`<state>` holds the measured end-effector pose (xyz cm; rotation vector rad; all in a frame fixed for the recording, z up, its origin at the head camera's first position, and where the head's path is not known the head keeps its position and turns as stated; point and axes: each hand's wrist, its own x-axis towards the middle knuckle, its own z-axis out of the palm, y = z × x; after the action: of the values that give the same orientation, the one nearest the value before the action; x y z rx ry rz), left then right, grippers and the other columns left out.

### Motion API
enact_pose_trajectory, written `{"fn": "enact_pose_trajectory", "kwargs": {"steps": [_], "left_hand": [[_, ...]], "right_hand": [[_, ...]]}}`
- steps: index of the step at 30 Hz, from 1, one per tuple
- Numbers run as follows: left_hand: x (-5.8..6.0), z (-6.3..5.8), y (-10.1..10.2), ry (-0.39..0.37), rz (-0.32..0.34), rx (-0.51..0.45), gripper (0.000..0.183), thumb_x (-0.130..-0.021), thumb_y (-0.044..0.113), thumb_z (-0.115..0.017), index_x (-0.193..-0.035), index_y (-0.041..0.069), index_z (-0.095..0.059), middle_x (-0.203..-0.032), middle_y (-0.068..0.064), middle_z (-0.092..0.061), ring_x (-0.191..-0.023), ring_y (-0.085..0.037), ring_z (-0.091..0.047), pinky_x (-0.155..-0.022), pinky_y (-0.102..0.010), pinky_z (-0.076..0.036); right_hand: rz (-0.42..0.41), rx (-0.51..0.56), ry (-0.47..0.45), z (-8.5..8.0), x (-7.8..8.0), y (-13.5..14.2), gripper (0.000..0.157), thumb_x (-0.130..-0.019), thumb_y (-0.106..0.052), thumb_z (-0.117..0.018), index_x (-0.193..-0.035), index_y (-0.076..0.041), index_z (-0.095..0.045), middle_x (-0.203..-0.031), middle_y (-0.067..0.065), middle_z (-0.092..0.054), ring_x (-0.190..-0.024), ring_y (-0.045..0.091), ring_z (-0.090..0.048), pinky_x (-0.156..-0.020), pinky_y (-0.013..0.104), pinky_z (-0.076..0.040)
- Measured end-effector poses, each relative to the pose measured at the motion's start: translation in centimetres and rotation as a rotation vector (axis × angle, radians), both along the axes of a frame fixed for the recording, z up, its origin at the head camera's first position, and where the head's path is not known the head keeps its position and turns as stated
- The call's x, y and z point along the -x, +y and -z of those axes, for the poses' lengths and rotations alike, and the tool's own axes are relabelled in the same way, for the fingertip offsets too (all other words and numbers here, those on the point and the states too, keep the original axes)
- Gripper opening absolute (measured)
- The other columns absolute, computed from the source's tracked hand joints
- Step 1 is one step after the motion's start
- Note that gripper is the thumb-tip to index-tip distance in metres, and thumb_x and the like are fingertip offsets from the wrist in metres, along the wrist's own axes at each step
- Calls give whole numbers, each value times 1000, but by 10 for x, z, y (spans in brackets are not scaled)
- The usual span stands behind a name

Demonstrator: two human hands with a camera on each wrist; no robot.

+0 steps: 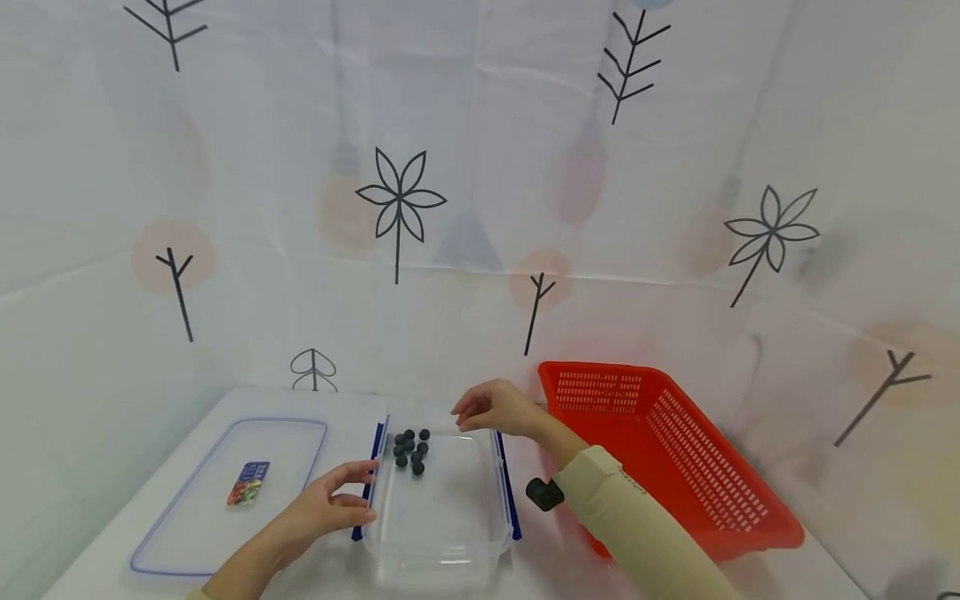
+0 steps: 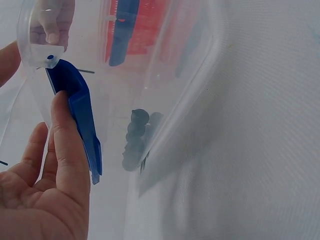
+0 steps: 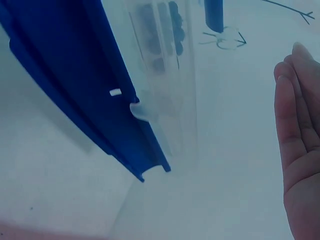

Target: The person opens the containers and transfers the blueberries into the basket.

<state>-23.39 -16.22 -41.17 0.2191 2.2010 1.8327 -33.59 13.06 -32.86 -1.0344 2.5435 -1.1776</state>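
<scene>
A clear plastic box (image 1: 450,500) with blue side latches stands at the middle of the white table. Several small dark balls (image 1: 409,450) lie clustered on its floor, toward the far left corner. My left hand (image 1: 322,508) is at the box's left side, fingers spread; in the left wrist view a fingertip touches the hanging blue latch (image 2: 82,110). Over the far right part of the box hovers my right hand (image 1: 498,408), fingers together and lightly bent, with nothing visible in them. The right wrist view shows these fingers (image 3: 295,110) apart from the box and its other blue latch (image 3: 75,75).
A red slotted basket (image 1: 622,433) stands to the right, partly behind my right forearm. On the left lies a clear lid (image 1: 187,517) with a blue edge and a colourful label (image 1: 248,483). A patterned white cloth (image 1: 465,208) hangs behind the table.
</scene>
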Motion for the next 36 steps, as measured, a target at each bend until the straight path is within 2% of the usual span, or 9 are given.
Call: {"fn": "enact_pose_trajectory", "kwargs": {"steps": [15,24,28,33,36], "left_hand": [[-1,-4,2,-11,-29,16,73,-77,15,-76,-140,5,-39,-130,-18,-41,-93,-21,-53,-79,-36,-49],[-1,-4,0,-12,-23,16,73,-78,15,-76,-140,6,-39,-129,-17,-42,-93,-22,-53,-79,-37,-49],[-1,-3,0,-10,-14,14,73,-78,16,-76,-140,6,-38,-129,-16,-42,-93,-21,-53,-79,-37,-49],[0,-3,0,-13,-18,9,72,-78,16,-75,-140,6,-39,-129,-16,-41,-93,-21,-54,-80,-36,-49],[0,-2,0,-19,-24,11,72,-78,17,-76,-140,6,-39,-129,-16,-42,-93,-21,-54,-80,-37,-49]], "right_hand": [[-38,11,-16,-1,2,-32,18,-84,-6,-68,-101,-6,-69,-85,0,-68,-79,12,-64,-77,25,-51],[-24,8,-29,0,7,-48,18,-82,-5,-69,-100,-6,-70,-84,0,-67,-78,13,-64,-75,24,-51],[-20,4,-24,2,11,-55,18,-81,-3,-70,-99,-5,-70,-83,0,-67,-77,14,-64,-73,24,-51],[-9,33,-57,8,19,-63,17,-81,-3,-70,-98,-4,-69,-82,1,-67,-80,22,-65,-73,24,-51],[7,45,-66,13,24,-66,16,-81,-2,-70,-97,-3,-69,-82,2,-67,-77,18,-64,-73,24,-52]]}}
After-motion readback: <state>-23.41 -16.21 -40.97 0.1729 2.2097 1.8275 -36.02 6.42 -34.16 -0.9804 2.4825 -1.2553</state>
